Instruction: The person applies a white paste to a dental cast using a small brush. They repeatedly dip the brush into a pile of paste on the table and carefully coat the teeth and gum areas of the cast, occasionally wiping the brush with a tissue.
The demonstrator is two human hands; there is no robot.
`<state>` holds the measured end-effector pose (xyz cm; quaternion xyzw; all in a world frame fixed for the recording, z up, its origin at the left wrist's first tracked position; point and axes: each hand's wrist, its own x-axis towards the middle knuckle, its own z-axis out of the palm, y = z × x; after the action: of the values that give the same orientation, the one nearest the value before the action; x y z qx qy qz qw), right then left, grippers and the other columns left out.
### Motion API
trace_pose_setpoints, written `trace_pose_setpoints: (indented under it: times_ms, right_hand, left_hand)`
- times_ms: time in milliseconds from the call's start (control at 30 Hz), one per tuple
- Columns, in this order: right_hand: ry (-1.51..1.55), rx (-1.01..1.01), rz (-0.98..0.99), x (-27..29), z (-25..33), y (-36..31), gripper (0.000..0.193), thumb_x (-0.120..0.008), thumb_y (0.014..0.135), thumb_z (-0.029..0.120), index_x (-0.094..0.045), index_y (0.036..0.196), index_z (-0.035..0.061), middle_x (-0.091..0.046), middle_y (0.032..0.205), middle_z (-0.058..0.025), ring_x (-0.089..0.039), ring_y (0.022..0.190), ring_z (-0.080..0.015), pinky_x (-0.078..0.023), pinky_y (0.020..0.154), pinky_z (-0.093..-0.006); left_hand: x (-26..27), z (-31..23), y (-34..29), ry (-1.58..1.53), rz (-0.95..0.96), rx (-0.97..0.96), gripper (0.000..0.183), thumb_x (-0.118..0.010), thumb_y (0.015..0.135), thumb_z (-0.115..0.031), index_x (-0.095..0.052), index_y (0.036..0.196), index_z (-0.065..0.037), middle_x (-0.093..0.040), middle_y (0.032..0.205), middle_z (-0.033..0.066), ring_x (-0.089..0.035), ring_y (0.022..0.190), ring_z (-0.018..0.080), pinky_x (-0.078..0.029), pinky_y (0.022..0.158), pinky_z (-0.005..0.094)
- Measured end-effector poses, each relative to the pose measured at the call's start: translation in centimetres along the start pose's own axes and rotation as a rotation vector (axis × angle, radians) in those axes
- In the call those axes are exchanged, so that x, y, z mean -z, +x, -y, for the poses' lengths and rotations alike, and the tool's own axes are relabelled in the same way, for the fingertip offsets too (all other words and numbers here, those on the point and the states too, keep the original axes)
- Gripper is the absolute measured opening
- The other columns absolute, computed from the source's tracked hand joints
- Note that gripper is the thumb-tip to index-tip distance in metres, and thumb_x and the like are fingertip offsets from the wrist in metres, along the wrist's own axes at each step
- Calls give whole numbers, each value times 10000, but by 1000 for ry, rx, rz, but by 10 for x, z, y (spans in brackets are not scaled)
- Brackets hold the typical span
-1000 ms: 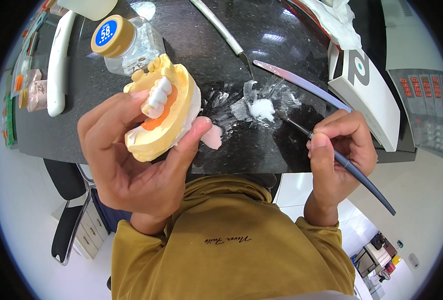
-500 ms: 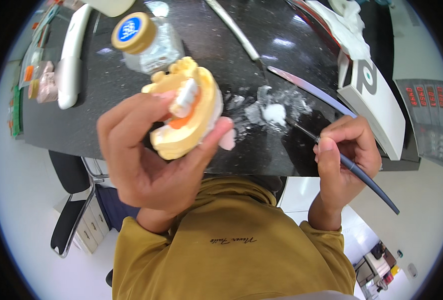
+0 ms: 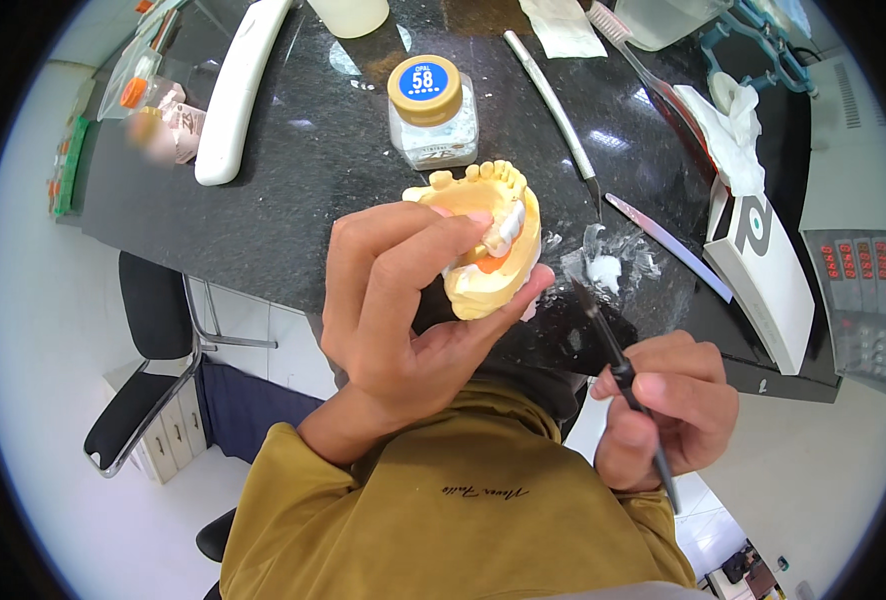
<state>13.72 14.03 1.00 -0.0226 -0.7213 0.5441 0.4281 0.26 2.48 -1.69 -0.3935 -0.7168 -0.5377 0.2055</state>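
My left hand (image 3: 393,300) grips a yellow plaster dental model (image 3: 468,300) above the dark counter, thumb on its outer side and fingertips inside the arch. A white section of teeth (image 3: 506,228) and an orange patch (image 3: 491,262) show on the model. Between the thumb and fingers of my right hand (image 3: 678,400) is a thin dark brush (image 3: 623,372), its tip pointing up and left. Just beyond that tip lies a small mound of white paste (image 3: 604,272) amid white smears on the counter.
A gold-lidded glass jar (image 3: 433,125) stands behind the model. To the right are a metal spatula knife (image 3: 563,115), a lilac file-like strip (image 3: 668,247), a toothbrush (image 3: 643,70), a white box (image 3: 753,270) and crumpled tissue (image 3: 728,135). A white elongated device (image 3: 243,95) lies left.
The view has shifted, so counter objects sit differently. My right hand has drawn lower, toward my body, and the brush stands more upright. My left hand still holds the dental model.
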Motion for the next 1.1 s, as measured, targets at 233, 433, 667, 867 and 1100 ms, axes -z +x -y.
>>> trace_pose_setpoints:
  times_ms: [233,433,667,867,1100]
  right_hand:
    - [-77,92,58,-16,-7,3,319,-731,647,-45,-589,930,-8,-625,741,-142,-602,582,-212,-514,498,-285]
    - [-70,73,61,-18,-8,2,329,-739,645,-43,-588,934,-6,-628,747,-144,-600,569,-214,-517,504,-286]
    - [-21,-43,-199,6,1,-1,254,-683,754,-3,-597,992,-18,-597,756,-138,-606,584,-166,-519,492,-242]
    - [-211,-310,-201,44,-6,-9,146,-653,815,25,-582,924,-41,-573,774,-134,-557,585,-126,-470,501,-190]
    - [-122,-268,-205,42,-16,-11,106,-648,797,8,-580,864,-39,-584,774,-132,-531,605,-109,-446,537,-182]
  left_hand:
    - [10,-4,5,92,126,-63,575,-905,548,-103,-584,1017,-15,-567,978,117,-609,858,236,-531,703,301]
    - [11,-3,6,107,129,-87,573,-906,553,-119,-587,1016,-14,-571,969,122,-609,844,246,-525,697,309]
    - [11,-6,1,93,149,-34,572,-876,584,-36,-570,1065,9,-553,1043,122,-586,940,239,-524,801,313]
    - [12,-5,1,110,201,-57,576,-863,622,-56,-552,1104,-1,-554,1067,118,-592,975,215,-540,845,290]
    - [12,-3,-1,103,196,-38,579,-862,624,-61,-552,1110,-5,-556,1073,115,-596,984,212,-548,851,292]
